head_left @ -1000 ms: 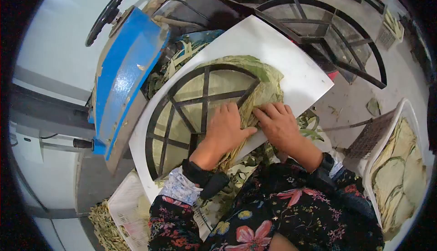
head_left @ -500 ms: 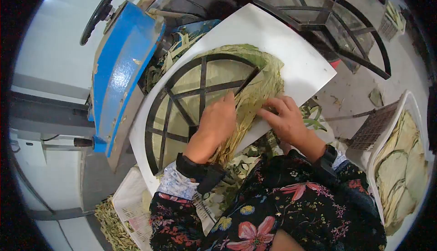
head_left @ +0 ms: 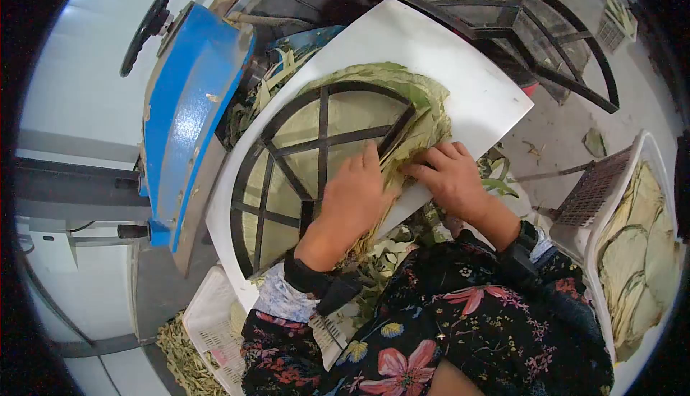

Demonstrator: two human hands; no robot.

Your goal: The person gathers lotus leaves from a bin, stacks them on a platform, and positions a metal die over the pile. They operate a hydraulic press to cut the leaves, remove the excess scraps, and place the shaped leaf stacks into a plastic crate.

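Note:
A black fan-shaped metal frame [head_left: 323, 119] lies on a stack of pale green, dried fan-shaped leaves [head_left: 431, 108] on a white board [head_left: 489, 101]. My left hand [head_left: 353, 198] rests over the frame's right edge, its fingers stretched and its thumb side against the leaf margin. Just right of it, my right hand [head_left: 456, 180] pinches the loose leaf edges that stick out past the frame. Parts of the frame and leaves under the left palm are hidden.
At the left stands a blue machine [head_left: 190, 116] with a black handwheel [head_left: 154, 22]. More black frames [head_left: 532, 33] lie at the upper right. A white basket [head_left: 589, 252] of leaves stands at right, another basket [head_left: 208, 324] at lower left. Leaf scraps [head_left: 388, 256] lie below the board.
My left hand has shifted slightly right along the leaf edge, with its thumb side nearer my right hand. The right hand has moved slightly up and still pinches the leaf edges.

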